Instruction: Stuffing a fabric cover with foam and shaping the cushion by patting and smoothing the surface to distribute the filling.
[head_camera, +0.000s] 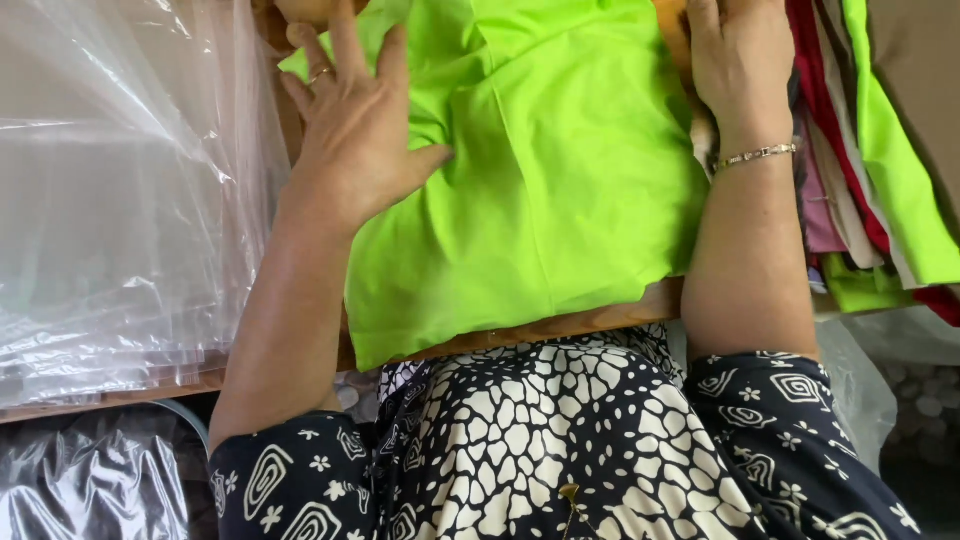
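A bright lime-green folded garment (550, 190) lies on a wooden table (600, 320) in front of me. My left hand (350, 130) rests flat on the cloth's left side, fingers spread, a ring on one finger. My right hand (740, 60) lies palm down at the garment's upper right edge, fingers reaching past the top of the frame. A thin metal bracelet (757, 154) circles my right wrist. Neither hand grips anything.
A stack of clear plastic bags (120, 200) covers the table's left part. A pile of folded garments (860, 200) in red, pink, white and green sits at the right. More plastic (90, 480) lies below the table edge at lower left. My patterned dark dress (560, 450) fills the bottom.
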